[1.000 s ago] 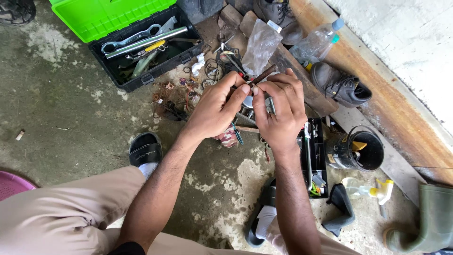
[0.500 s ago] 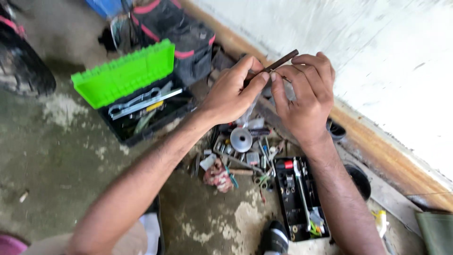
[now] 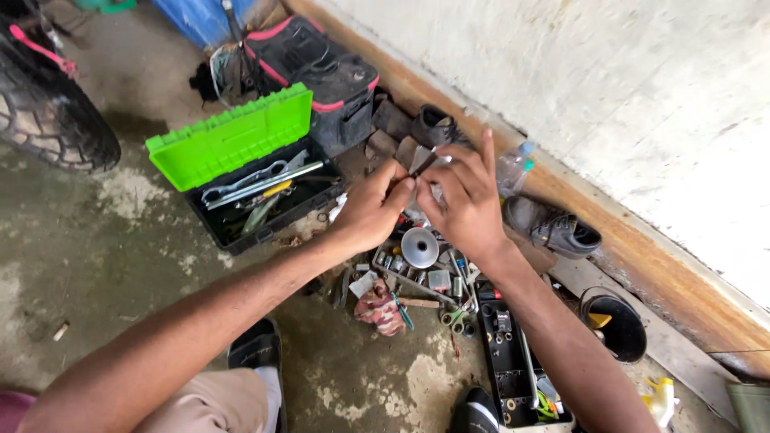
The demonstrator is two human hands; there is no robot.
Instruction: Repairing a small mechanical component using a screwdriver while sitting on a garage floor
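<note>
Head view: both hands meet at frame centre over a floor scatter of tools.
Left hand (image 3: 375, 210) and right hand (image 3: 468, 204) pinch a thin dark rod (image 3: 423, 165) between their fingers; toolbox (image 3: 241, 178) sits open at left, funnel (image 3: 419, 247) just below.

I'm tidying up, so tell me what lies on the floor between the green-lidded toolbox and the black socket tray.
In the head view, between the toolbox and the tray lies a clutter of small parts: a metal funnel, loose sockets, a rag and green-handled pliers.
</note>
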